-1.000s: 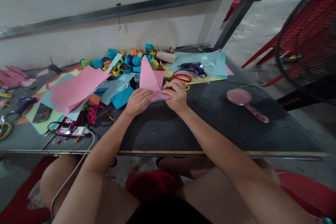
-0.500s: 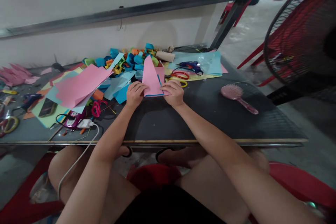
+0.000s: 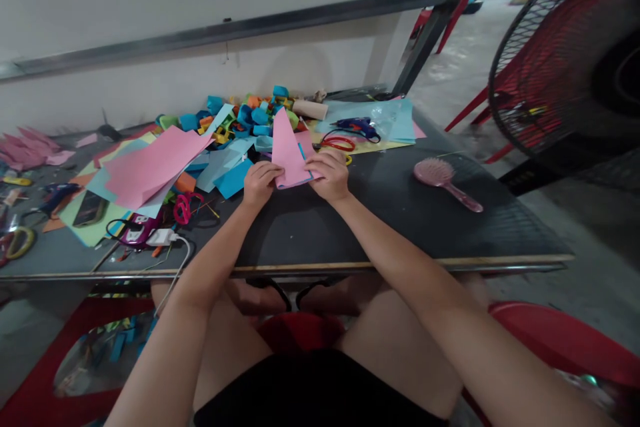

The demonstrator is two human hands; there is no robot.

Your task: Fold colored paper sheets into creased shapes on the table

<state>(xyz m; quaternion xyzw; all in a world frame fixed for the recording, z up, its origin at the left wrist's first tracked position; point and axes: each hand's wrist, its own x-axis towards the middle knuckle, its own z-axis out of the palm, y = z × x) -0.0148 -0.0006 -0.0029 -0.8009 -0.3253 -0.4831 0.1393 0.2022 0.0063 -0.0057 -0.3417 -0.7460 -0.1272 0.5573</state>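
Observation:
Between my hands is a folded sheet of pink paper (image 3: 287, 150), its tall pointed part upright and a strip of blue showing along the fold. My left hand (image 3: 261, 183) pinches its lower left corner. On the other side, my right hand (image 3: 329, 175) grips the lower right edge, fingers over the paper. Just behind lie red-handled scissors (image 3: 339, 143) and a yellow handle, partly covered by my right hand. A heap of small blue, orange, yellow and green paper pieces (image 3: 245, 117) sits beyond the folded paper.
Loose pink sheets (image 3: 155, 163) and a phone (image 3: 91, 207) lie left, near a purple power strip (image 3: 141, 230) with a white cable. A blue glue gun (image 3: 357, 125) rests behind right. A pink hairbrush (image 3: 447, 181) lies right; a fan (image 3: 565, 67) stands beyond the table.
The view has shifted slightly. Both hands still hold the pink paper at its lower corners, and the right fingers have moved a little over the fold. My left leg has moved inward.

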